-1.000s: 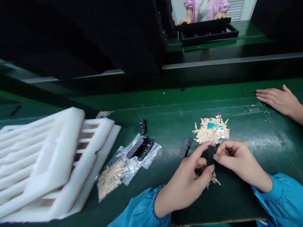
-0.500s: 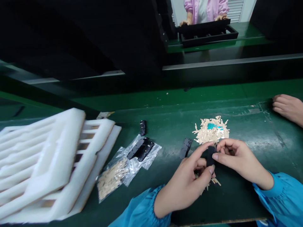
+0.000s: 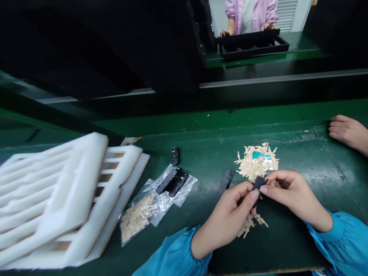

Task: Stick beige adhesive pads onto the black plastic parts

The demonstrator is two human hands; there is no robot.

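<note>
A small black part [image 3: 259, 183] is pinched between both hands, in front of a pile of beige flat pieces [image 3: 253, 165] with a bit of blue in it. My left hand [image 3: 227, 218] grips its lower left side, thumb on top. My right hand [image 3: 290, 191] holds its right side with thumb and fingertips. Below the hands, a few more beige pieces [image 3: 247, 229] lie on the green table. Another black part [image 3: 225, 181] rests just left of the pile, near my left fingers.
White foam trays [image 3: 69, 184] are stacked at the left. Beside them lie a bag of beige pieces [image 3: 138, 218], black parts [image 3: 172, 182] on plastic and a small black part [image 3: 175, 156]. Another person's hand [image 3: 347, 130] rests at the right; someone across handles a black tray [image 3: 254, 46].
The black part has been tilted and looks shorter from here. My left fingers have drawn up around its lower end, uncovering more of the small beige pieces below.
</note>
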